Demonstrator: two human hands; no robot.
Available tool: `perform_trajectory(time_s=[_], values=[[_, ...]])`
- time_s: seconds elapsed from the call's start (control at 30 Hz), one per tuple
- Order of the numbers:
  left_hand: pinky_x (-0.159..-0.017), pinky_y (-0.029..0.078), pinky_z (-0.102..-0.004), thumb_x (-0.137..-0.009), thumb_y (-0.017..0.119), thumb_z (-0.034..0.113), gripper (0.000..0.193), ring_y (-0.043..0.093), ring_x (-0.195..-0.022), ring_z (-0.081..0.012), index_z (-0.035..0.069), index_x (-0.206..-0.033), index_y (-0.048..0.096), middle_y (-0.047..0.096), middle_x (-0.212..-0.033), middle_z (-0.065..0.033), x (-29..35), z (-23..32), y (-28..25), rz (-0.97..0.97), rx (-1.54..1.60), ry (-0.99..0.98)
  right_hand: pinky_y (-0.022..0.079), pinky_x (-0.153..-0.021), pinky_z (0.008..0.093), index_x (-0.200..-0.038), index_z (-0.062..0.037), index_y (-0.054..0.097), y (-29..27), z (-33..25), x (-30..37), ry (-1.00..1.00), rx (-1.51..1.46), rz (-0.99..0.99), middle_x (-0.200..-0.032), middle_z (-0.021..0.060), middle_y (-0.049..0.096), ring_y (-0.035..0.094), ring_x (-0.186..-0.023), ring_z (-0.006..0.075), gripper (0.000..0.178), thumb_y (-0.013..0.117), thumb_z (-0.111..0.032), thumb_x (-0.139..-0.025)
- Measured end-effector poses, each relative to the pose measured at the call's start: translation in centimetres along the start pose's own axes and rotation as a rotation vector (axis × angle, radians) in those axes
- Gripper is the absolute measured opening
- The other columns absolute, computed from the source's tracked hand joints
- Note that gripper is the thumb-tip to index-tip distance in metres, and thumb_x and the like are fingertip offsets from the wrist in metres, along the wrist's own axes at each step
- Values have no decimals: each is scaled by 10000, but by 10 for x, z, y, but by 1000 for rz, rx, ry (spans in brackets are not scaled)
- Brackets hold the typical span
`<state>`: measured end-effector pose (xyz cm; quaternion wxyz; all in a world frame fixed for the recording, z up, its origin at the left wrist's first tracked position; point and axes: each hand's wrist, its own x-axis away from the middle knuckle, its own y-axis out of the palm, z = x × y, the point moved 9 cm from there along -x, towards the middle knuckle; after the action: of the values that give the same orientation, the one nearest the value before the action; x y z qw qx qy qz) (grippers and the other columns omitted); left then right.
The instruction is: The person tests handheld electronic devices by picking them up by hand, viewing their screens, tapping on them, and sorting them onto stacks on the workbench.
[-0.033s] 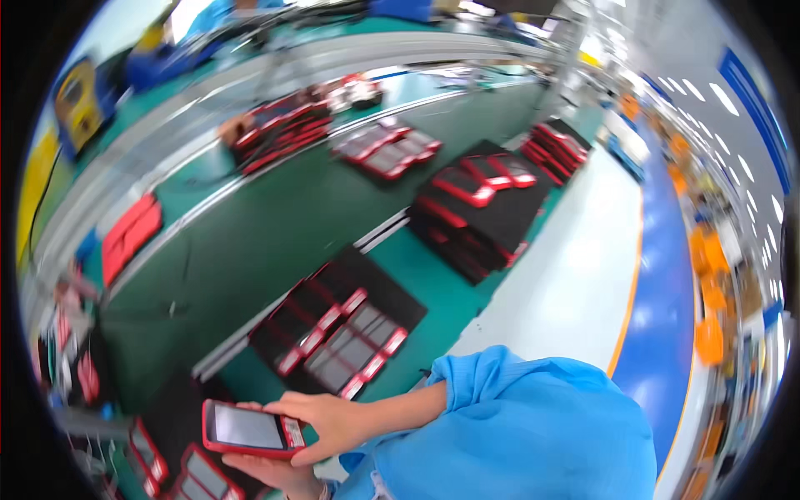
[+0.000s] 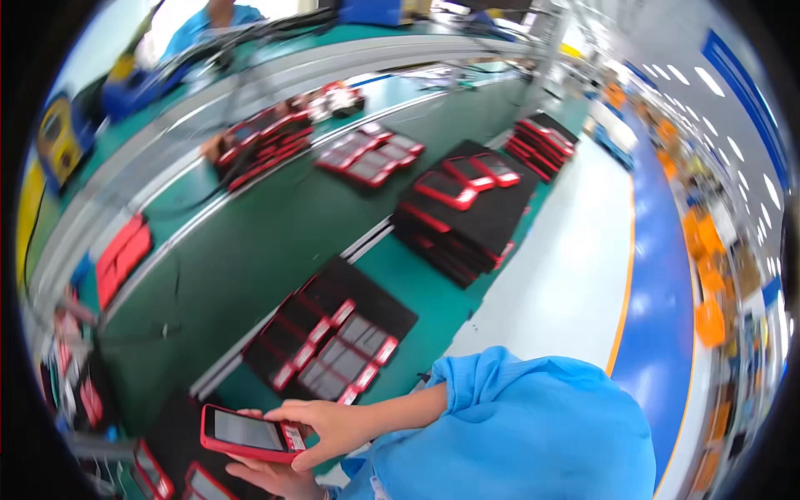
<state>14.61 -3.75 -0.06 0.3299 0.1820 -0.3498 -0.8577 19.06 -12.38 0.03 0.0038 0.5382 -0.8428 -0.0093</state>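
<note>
A red handheld device (image 2: 243, 431) with a grey screen and a white label at one end is held low in the view, tilted over the bench. My left hand (image 2: 279, 477) supports it from below, fingers wrapped on its underside. On its labelled right end lies my right hand (image 2: 337, 427), thumb at the lower edge and fingers on the upper side. Just beyond my hands, a black tray (image 2: 385, 307) carries several similar red-edged devices (image 2: 337, 367). More devices (image 2: 204, 483) lie at the lower left, partly cut off by the view.
A dark green conveyor belt (image 2: 225, 258) runs across the bench. Stacked black trays (image 2: 500, 204) bear more devices, with another red-edged stack (image 2: 542, 146) behind. A red piece (image 2: 123, 260) lies far left. Orange bins (image 2: 710, 323) line the right side. A person in blue (image 2: 208, 25) is at the back.
The view has shifted slightly, so the bench and trays sit a little further left. The screen looks darker now. Both hands keep the same hold on the device.
</note>
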Motion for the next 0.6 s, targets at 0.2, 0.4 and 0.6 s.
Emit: perform_trajectory(time_s=[0.2, 0.4, 0.6], values=[[-784, 472, -367, -861, 512, 295, 377, 522, -947, -253, 122, -1159, 359, 498, -1091, -119, 21, -85, 118, -349, -216, 14, 412, -851, 268, -1283, -7, 339, -210, -54, 158, -182, -185, 432, -1200, 48, 439, 458, -1042, 122, 603, 640, -71, -764], [-653, 419, -268, -855, 489, 121, 298, 495, -768, -169, 41, -1115, 366, 509, -981, -94, 41, -179, 156, -31, -663, 14, 398, -768, 224, -1192, -41, 458, -503, -73, 408, -257, 182, 1260, -939, 0, 514, 471, -831, 64, 505, 658, -226, -767], [-631, 411, -246, -870, 488, 100, 276, 496, -754, -156, 33, -1113, 373, 509, -960, -87, 53, -249, 282, -58, -837, 85, 434, -751, 291, -1035, 47, 534, -754, -39, 634, 133, 437, 1781, -917, 117, 596, 563, -857, 173, 500, 652, -333, -732]])
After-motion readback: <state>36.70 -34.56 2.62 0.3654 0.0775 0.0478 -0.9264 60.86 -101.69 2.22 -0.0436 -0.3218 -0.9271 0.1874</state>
